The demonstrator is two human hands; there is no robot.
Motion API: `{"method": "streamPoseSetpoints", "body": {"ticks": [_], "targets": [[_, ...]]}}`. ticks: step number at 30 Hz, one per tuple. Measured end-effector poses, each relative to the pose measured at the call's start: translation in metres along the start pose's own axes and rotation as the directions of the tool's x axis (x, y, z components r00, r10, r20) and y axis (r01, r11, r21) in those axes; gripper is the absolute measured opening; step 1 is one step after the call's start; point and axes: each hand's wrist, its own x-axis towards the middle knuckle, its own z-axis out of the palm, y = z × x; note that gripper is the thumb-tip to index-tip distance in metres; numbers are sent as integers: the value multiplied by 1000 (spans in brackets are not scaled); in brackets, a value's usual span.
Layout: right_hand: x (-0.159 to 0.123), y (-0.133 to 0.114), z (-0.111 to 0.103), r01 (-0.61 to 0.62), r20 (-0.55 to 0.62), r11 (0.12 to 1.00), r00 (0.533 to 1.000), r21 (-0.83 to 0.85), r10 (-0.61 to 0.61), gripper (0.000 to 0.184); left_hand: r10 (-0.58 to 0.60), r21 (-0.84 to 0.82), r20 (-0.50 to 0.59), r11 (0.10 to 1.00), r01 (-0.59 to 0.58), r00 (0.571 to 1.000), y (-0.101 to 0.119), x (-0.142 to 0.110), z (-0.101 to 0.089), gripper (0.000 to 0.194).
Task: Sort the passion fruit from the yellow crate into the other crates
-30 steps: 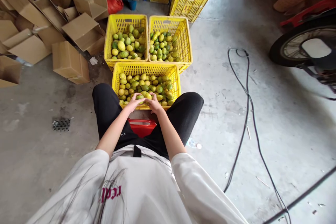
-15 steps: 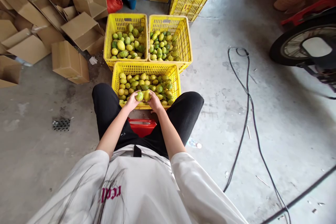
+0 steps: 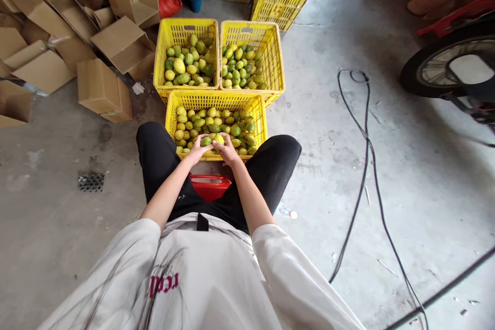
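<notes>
Both my hands are over the near yellow crate [image 3: 170, 113], which holds many green and yellow lemons [image 3: 214, 128]. My left hand [image 3: 197, 149] is closed around a green lemon [image 3: 206, 142]. A yellower lemon [image 3: 219, 139] is in the grip of my right hand [image 3: 228, 152], its fingers curled about the fruit. The two hands almost touch, side by side above the front part of the crate. Parts of both lemons are covered by my fingers.
Behind stand a left crate [image 3: 158, 62] and a right crate [image 3: 279, 69], both with lemons. Cardboard boxes [image 3: 102, 90] pile up at left. A stacked yellow crate [image 3: 284, 0] stands farther back. Black cable [image 3: 366, 136] and a motorcycle wheel [image 3: 425, 67] are at right. A red stool [image 3: 211, 188] is beneath me.
My hands have come closer together and turned the lemons in their grip. The right lemon shows a brighter yellow side; the left one is more covered by fingers.
</notes>
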Motion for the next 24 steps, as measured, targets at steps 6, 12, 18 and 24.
{"method": "streamPoseSetpoints", "body": {"ticks": [6, 12, 18, 24], "targets": [[8, 11, -3, -19, -122, 994, 993, -104, 6, 53, -129, 3, 16, 992, 129, 992, 4, 0, 3, 37], [19, 12, -4, -84, -199, 997, 977, 0, 82, 36, -141, -44, 25, 989, 142, 990, 4, 3, 1, 36], [16, 16, -5, -115, -219, 992, 971, -59, 99, 51, -30, 101, -78, 994, 38, 996, 1, 2, -2, 53], [6, 15, -3, -190, -311, 936, 946, -296, 94, 52, 17, 373, -115, 927, 27, 993, 3, -2, 1, 23]]}}
